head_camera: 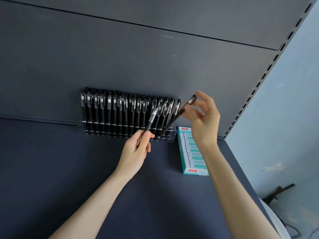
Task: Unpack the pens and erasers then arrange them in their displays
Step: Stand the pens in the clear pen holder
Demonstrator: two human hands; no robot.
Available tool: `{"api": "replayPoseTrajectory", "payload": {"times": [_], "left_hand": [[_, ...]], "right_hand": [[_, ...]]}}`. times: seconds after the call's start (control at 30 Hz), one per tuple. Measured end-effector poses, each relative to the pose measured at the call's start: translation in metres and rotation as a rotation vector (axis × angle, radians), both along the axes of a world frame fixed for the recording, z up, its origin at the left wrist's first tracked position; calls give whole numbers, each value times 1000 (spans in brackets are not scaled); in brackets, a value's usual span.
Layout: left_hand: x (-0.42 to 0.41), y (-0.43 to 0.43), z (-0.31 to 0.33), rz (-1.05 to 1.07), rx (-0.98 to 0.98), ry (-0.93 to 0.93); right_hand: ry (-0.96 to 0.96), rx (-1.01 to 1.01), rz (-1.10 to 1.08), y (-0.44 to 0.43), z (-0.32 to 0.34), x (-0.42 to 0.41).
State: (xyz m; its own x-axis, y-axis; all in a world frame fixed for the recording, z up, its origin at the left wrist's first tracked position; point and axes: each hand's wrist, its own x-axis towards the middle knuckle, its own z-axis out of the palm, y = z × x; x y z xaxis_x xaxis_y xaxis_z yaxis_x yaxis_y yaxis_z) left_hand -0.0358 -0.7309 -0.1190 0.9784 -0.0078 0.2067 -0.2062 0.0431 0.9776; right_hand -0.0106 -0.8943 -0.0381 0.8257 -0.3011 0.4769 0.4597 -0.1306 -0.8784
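A clear acrylic pen display (170, 133) stands against the back panel of a dark blue shelf, filled with several upright black pens (109, 109); a few holes at its right end are bare. My left hand (136, 150) grips a black pen (151, 119) by its lower end, tilted up to the right in front of the display. My right hand (202, 121) pinches the cap end of another black pen (174, 119), which slants down to the left with its tip at a hole near the display's right end.
A teal and white box (191, 150) lies on the shelf (69, 169) just right of the display. A slotted upright (269, 66) marks the shelf's right edge, with a pale wall beyond it.
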Motion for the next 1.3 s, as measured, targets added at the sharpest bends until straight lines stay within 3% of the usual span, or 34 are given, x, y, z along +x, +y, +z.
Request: {"api": "replayPoseTrajectory", "payload": {"times": [0.13, 0.53, 0.9, 1.03, 1.2, 1.3], "left_hand": [[0, 3, 0, 41, 21, -12], [2, 3, 2, 65, 7, 5], [1, 0, 2, 18, -15, 5], [0, -1, 4, -7, -28, -7], [-1, -2, 3, -46, -1, -20], [-2, -4, 2, -90, -14, 3]], "right_hand": [[-33, -127, -97, -1, 7, 13], [-98, -390, -121, 5, -17, 28], [15, -537, -154, 10, -30, 23], [-48, -456, -184, 11, -30, 13], [130, -153, 151, 20, -31, -3], [138, -68, 208, 23, -31, -3]]}}
